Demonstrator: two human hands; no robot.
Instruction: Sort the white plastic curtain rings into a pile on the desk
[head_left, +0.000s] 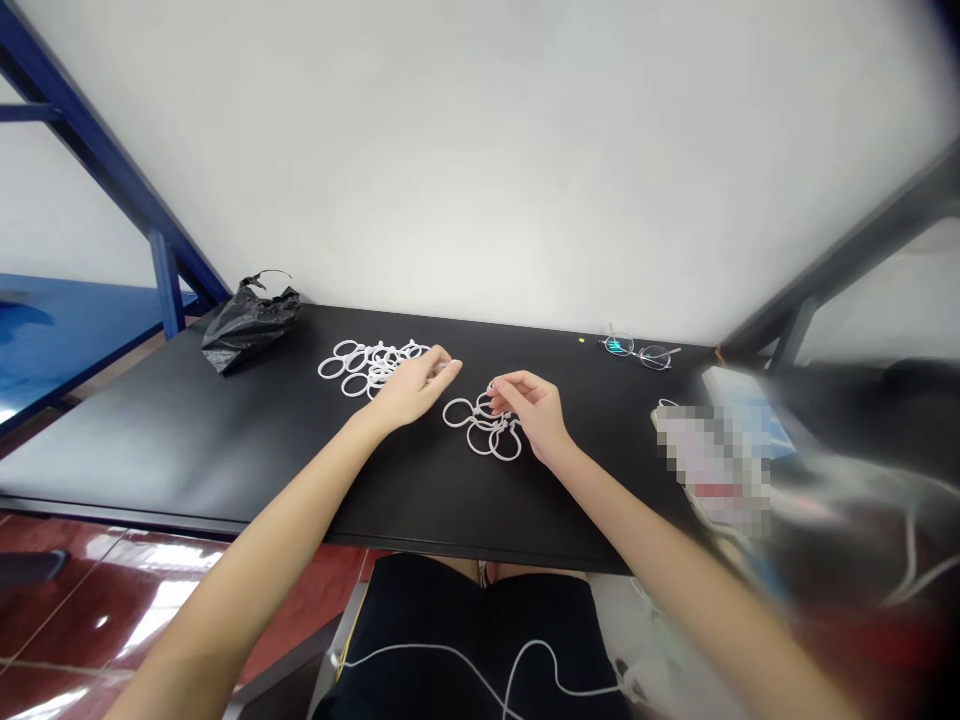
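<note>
Two groups of white rings with small eyelets, like curtain rings, lie on the black table. My left hand (416,385) is beside the larger pile of curtain rings (355,384), partly covering its right side. Its fingers are curled toward the thumb around something pale that I cannot make out. Over the smaller group of curtain rings (480,438), my right hand (536,408) pinches thumb and forefinger together at the eyelet of one white ring (484,400). That hand hides part of the ring.
A crumpled black plastic bag (251,320) sits at the table's back left. Eyeglasses (637,350) lie near the wall at the back right. Blurred packages (750,410) and a pixelated item (712,470) occupy the right side. A white cable (420,648) crosses my lap.
</note>
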